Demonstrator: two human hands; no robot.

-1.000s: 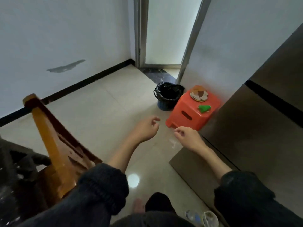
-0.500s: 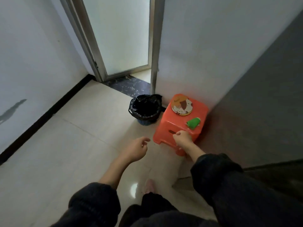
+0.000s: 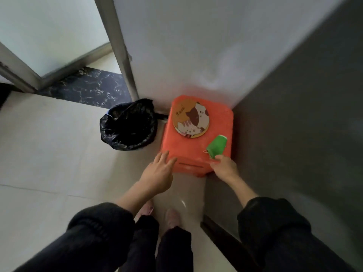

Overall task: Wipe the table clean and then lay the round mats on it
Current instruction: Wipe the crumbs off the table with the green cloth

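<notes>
An orange plastic stool (image 3: 184,150) stands in the corner between a white wall and a dark cabinet side. On its top lie round mats (image 3: 191,119) with a cat picture, stacked, and a folded green cloth (image 3: 217,146) near the right front edge. My right hand (image 3: 225,167) touches the cloth's near end with its fingertips; whether it pinches the cloth is hard to tell. My left hand (image 3: 159,171) hovers at the stool's left front corner, fingers spread and holding nothing.
A bin lined with a black bag (image 3: 128,127) stands just left of the stool. A dark cabinet side (image 3: 294,134) fills the right. A metal door frame (image 3: 119,48) and black marble threshold (image 3: 86,87) lie behind. Pale floor tiles (image 3: 49,154) spread left.
I have walked up to the stool, so it looks much nearer. Both hands have moved forward: the right reached the green cloth, the left came to the stool's left front corner.
</notes>
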